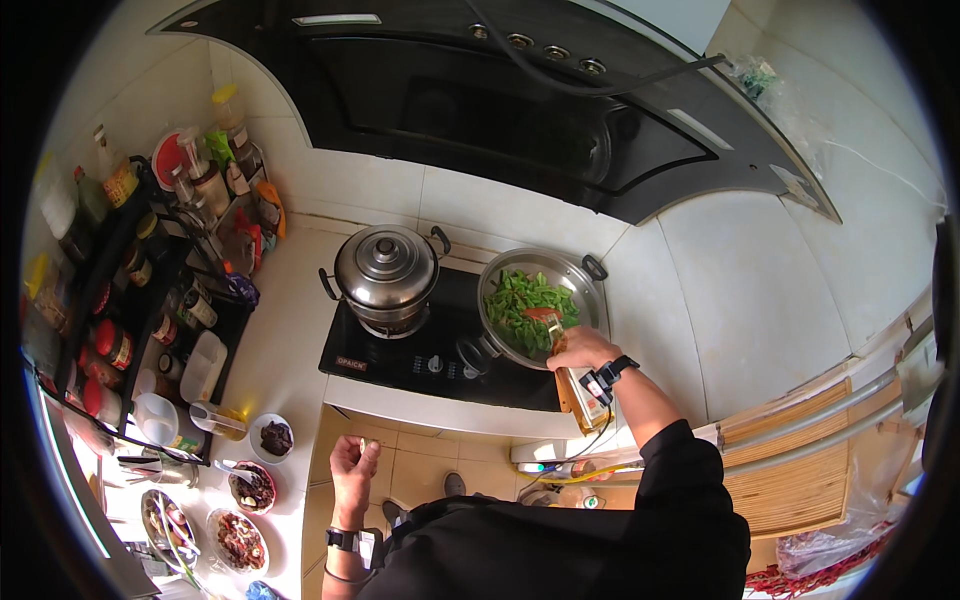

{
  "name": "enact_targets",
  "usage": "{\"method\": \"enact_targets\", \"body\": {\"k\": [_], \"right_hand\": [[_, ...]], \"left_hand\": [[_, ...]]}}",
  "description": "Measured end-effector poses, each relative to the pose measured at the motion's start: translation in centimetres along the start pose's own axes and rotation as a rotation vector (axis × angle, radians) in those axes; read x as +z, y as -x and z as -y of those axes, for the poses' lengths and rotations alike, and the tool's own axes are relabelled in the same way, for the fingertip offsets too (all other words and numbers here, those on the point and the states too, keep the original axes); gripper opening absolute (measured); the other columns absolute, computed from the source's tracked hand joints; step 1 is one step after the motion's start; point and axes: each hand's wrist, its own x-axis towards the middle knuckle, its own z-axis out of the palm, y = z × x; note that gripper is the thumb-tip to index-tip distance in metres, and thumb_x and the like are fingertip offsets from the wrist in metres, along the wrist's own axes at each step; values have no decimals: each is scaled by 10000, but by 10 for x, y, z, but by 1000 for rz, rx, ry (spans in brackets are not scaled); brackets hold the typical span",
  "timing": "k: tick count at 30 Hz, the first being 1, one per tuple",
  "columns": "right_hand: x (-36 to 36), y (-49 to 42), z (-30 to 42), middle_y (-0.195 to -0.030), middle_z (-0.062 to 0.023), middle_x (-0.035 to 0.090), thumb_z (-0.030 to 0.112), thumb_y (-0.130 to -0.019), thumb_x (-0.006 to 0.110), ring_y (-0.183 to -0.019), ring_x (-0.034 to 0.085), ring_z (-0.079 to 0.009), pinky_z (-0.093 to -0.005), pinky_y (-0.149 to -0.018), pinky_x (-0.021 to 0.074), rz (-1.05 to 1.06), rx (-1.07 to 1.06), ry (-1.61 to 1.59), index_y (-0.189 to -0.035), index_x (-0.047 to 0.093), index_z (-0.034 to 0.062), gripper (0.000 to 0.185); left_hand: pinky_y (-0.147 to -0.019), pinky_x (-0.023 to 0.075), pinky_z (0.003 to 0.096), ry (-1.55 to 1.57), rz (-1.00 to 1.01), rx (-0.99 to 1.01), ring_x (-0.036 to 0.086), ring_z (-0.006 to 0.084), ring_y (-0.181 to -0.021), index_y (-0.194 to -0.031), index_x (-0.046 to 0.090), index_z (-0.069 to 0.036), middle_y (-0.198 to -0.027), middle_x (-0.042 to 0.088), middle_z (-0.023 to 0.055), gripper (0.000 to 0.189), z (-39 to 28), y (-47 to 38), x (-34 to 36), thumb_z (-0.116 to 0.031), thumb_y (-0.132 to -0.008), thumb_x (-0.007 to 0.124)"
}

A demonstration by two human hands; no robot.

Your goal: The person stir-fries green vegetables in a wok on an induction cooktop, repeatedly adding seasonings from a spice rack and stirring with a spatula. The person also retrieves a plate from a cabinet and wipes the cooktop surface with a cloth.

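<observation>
My right hand (583,349) grips a glass bottle of amber liquid (576,397) near its neck. The bottle's mouth end points into a steel wok (592,289) on the right burner, over chopped leafy greens (517,296). Something reddish-orange lies among the greens, partly behind the bottle. Whether liquid is flowing out I cannot tell. My left hand (355,461) is raised in front of the counter edge, its thumb and fingers closed on a small pale thing, perhaps a bottle cap. On the left burner stands a lidded steel pot (386,274).
A black gas hob (450,330) lies under the range hood (480,112). Left are a rack of jars and bottles (172,259), a jug of yellow oil (225,420), and bowls including one of dark food (272,439). A bamboo mat-like panel (787,465) stands at the right.
</observation>
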Motion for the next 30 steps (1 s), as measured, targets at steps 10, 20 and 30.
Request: {"method": "enact_targets", "body": {"k": [10, 20, 30], "right_hand": [[-18, 1, -24, -1005, -150, 787, 446, -699, 824, -980, 745, -321, -398, -869, 581, -313, 108, -305, -987, 771, 63, 482], [-14, 89, 29, -866, -191, 757, 280, -747, 844, -785, 754, -367, -434, -718, 608, -942, -347, -406, -1178, 634, -16, 563], [93, 143, 185, -1060, -182, 686, 324, -753, 828, -860, 717, -368, -457, -763, 602, -315, -652, -364, -1276, 621, 67, 619]], "left_hand": [[-544, 371, 212, -32, 18, -15, 474, 34, -618, -1053, 588, -61, -786, 575, -49, 185, 2, -3, 2, -88, -984, 757], [-637, 469, 229, -6, 211, 23, 565, 67, -715, -1279, 634, 12, -912, 651, 5, 279, -15, -12, 32, -61, -1018, 701], [-733, 501, 236, -38, 343, 275, 588, 86, -838, -1325, 643, 10, -1035, 618, 13, 325, -71, -8, 57, -34, -1010, 708]]}}
